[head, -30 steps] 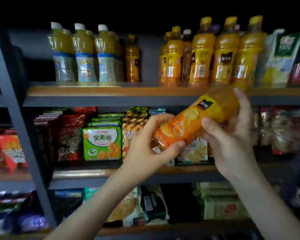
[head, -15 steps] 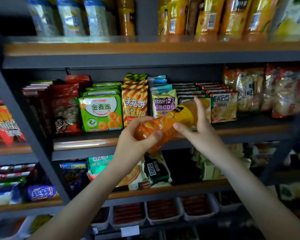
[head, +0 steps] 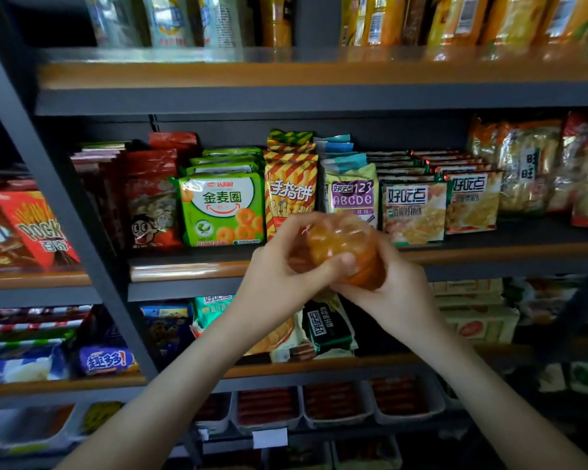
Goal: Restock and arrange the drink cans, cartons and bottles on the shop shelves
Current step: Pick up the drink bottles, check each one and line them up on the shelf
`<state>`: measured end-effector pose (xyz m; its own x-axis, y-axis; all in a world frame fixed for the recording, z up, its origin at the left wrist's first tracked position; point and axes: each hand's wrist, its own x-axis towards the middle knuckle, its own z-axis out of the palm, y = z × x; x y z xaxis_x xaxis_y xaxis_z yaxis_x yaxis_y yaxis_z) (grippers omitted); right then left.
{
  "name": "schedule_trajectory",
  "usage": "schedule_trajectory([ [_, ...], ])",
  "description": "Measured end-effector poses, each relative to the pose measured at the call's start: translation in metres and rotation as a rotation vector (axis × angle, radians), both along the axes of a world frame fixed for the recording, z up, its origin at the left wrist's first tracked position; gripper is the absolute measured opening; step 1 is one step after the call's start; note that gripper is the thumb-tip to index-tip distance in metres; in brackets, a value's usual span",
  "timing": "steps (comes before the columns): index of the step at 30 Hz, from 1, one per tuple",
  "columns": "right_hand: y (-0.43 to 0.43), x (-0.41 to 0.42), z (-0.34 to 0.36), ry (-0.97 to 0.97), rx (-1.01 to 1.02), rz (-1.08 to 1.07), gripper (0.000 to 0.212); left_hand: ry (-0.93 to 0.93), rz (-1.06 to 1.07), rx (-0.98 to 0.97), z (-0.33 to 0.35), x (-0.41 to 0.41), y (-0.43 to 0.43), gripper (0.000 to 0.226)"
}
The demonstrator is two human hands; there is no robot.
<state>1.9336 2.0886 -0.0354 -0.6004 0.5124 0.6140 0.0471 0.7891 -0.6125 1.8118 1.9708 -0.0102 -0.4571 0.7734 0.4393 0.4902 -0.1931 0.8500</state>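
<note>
I hold an orange juice bottle in front of the middle snack shelf, its ribbed base turned toward me. My left hand grips it from the left, thumb curled over the base. My right hand cups it from below and the right. The bottle's cap and label are hidden behind it. Rows of orange and yellow drink bottles and pale-labelled bottles stand on the top shelf, cut off by the frame's upper edge.
The middle shelf carries snack packets: a green ring-biscuit pack, striped finger-biscuit bag, cracker packs. A grey upright post slants at left. Lower shelves hold more snacks and trays of red sausages.
Both hands have brought the bottle down from the top drink shelf to the snack shelf's level and turned it end-on. The view has dropped lower.
</note>
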Motion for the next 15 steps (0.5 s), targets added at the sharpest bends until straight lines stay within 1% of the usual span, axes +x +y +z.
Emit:
schedule_trajectory([
  [2,0.000,0.003,0.004,0.046,-0.257,0.099,0.054,0.116,-0.081,0.026,-0.006,-0.001,0.001,0.062],
  [4,0.004,0.003,0.001,0.096,-0.484,0.191,0.050,0.228,-0.134,0.007,-0.018,-0.003,0.004,0.075],
  [6,0.006,0.002,-0.002,0.197,-0.675,0.309,0.046,0.296,-0.177,-0.078,-0.029,-0.005,0.006,0.091],
  [8,0.006,0.001,-0.005,0.273,-0.822,0.378,0.043,0.343,-0.199,-0.213,-0.036,-0.002,0.007,0.105],
  [10,0.006,0.001,-0.004,0.280,-0.879,0.414,0.042,0.353,-0.161,-0.259,-0.043,0.001,0.007,0.111],
  [13,0.009,0.001,-0.006,0.260,-0.905,0.443,0.048,0.358,-0.070,-0.203,-0.049,0.002,0.010,0.111],
  [14,0.011,0.001,-0.007,0.240,-0.899,0.446,0.046,0.362,-0.051,-0.187,-0.050,0.002,0.011,0.110],
  [15,0.014,0.001,-0.007,0.205,-0.882,0.441,0.049,0.361,-0.035,-0.171,-0.050,0.002,0.011,0.109],
])
